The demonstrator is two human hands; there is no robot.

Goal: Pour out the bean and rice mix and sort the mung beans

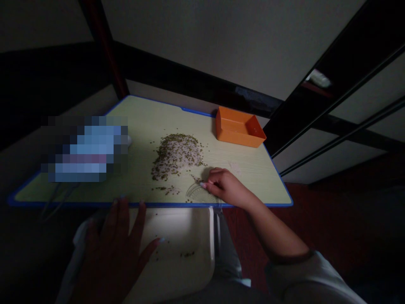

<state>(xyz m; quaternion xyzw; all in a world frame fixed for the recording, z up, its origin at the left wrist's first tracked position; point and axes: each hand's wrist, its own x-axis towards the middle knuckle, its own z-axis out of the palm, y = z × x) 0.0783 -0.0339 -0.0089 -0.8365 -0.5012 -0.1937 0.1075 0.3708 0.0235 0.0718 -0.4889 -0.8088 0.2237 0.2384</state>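
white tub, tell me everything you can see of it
The tub is whitish, looks like plastic, with a rounded near corner and a raised rim. It is open at the top, just below the blue near edge of the table. A few dark grains lie inside. The left hand hides its left part; whether they touch is unclear.

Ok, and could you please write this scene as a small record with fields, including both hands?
Surface: pale table with blue edge
Middle: loose mixed pile of dark greenish and pale grains
Right hand: fingers curled, thumb at a clear half-round piece; whether it grips this is unclear
Left hand: palm down, fingers spread, above the white tub; contact cannot be told
Tub contents: a few dark specks
Far right of table: orange box, open-topped
Left of table: pixelated item, not identifiable
Light: dim
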